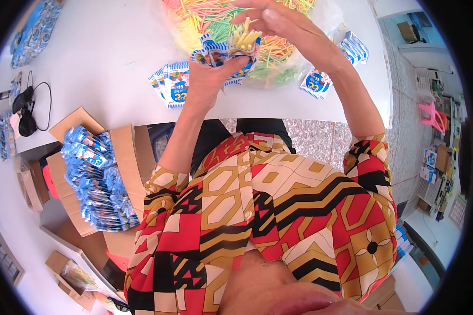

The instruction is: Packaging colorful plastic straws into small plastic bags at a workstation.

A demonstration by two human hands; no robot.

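Note:
My left hand (210,79) is closed around several small blue-and-white packets (214,54), held upright above the white table. A bunch of thin pale-yellow sticks (243,38) pokes out of the top of one packet. My right hand (299,34) hovers just above and to the right of these sticks, its fingers stretched to the left, with nothing visible in them. Beneath both hands, a heap of thin pink, green, yellow and orange sticks (276,56) lies on a clear plastic bag (328,23).
Flat blue-and-white packets lie left (174,86) and right (316,83) on the table (115,42). An open cardboard box (129,152) full of filled packets (92,178) stands at my left. Black corded objects (27,110) rest at the table's left edge. A pink stool (432,116) is far right.

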